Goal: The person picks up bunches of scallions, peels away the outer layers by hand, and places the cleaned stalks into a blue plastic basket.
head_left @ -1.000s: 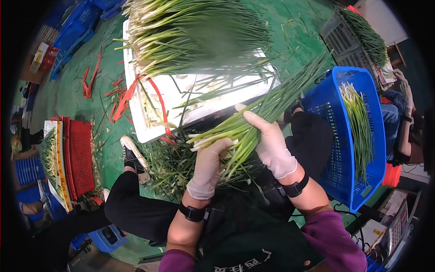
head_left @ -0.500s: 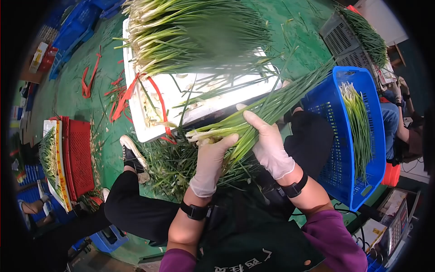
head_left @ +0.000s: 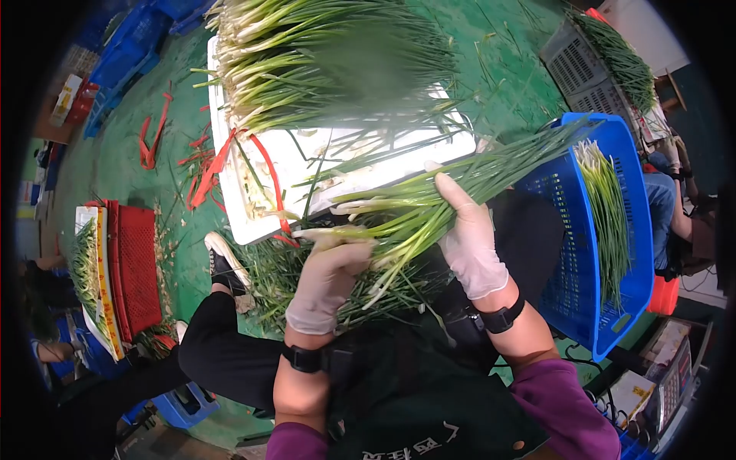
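Green onions with long thin leaves and white ends, in one loose bunch [head_left: 406, 207], are held above the lap. The bunch is gripped by the right hand [head_left: 471, 245], in a thin white glove, and some of its fingers are hidden by the stalks. The left hand [head_left: 326, 280], gloved in white too, is placed by the white ends. Its fingers are bent in, but whether a stalk is pinched cannot be told. Two black bands [head_left: 504, 316] are worn (one on each wrist). One flat white tray [head_left: 448, 151] is set just past the hands, and one big pile of green onions [head_left: 307, 61] is spread on it, too thick to be counted. At the right, one blue plastic basket with small holes [head_left: 645, 253] is seen, with one bundle of onions [head_left: 606, 230] laid inside. One corner of it is crossed by the held leaf tips. Near the left hand, one messy heap of green leaves [head_left: 272, 284] is piled. Far left, at least one red plastic basket [head_left: 136, 276] is seen.
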Demonstrator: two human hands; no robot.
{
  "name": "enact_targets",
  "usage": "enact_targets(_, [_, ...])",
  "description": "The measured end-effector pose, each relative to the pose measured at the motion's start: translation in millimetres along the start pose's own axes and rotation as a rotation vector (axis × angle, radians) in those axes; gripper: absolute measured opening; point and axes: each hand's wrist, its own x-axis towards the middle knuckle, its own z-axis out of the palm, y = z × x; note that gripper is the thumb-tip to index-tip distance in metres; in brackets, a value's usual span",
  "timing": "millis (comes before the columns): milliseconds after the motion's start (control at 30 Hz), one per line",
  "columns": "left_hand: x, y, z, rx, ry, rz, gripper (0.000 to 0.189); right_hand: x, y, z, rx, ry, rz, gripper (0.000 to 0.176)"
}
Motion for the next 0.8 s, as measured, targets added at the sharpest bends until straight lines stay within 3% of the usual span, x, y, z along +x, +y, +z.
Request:
enact_targets(133, [-14,2,-37,-0.36,-0.065,0.128,0.017,0,-9,0,0.033,-0.017,-0.033,0.031])
enact_targets(167, [-18,3,-38,-0.296,0.025,0.162,0.013,-2,-9,2,0.038,-0.011,-0.056,0.031])
enact_targets(267, [-38,16,-62,-0.432,0.089,0.442,0.006,4,-18,-3,0.047,0.0,-0.066,0.043])
enact_targets(300, [-41,26,-62,-0.545,-0.122,0.51,0.007,6,-22,-6,0.052,0.003,-0.062,0.05])
enact_targets(333, [-43,33,-73,-0.587,-0.182,0.574,0.007,5,-25,-6,0.063,0.011,-0.068,0.049])
enact_targets(400, [-51,47,-85,-0.643,-0.015,0.677,0.006,3,-31,-3,0.085,0.019,-0.079,0.046])
enact_targets(500, [-59,60,-92,-0.298,0.531,0.688,0.008,7,-27,-13,0.062,-0.012,-0.073,0.044])
enact_targets(600, [-54,49,-70,0.306,0.395,0.41,0.041,3,-23,-10,0.029,-0.052,-0.063,0.046])
enact_targets(633, [-48,48,-56,0.38,0.287,0.329,0.052,2,-22,-8,0.033,-0.075,-0.056,0.047])
enact_targets(700, [-31,39,-31,0.466,0.166,0.323,0.068,2,-20,-4,0.051,-0.105,-0.029,0.046])
enact_targets(800, [-16,30,-23,0.503,0.139,0.379,0.074,4,-20,-10,0.035,-0.116,0.021,0.044])
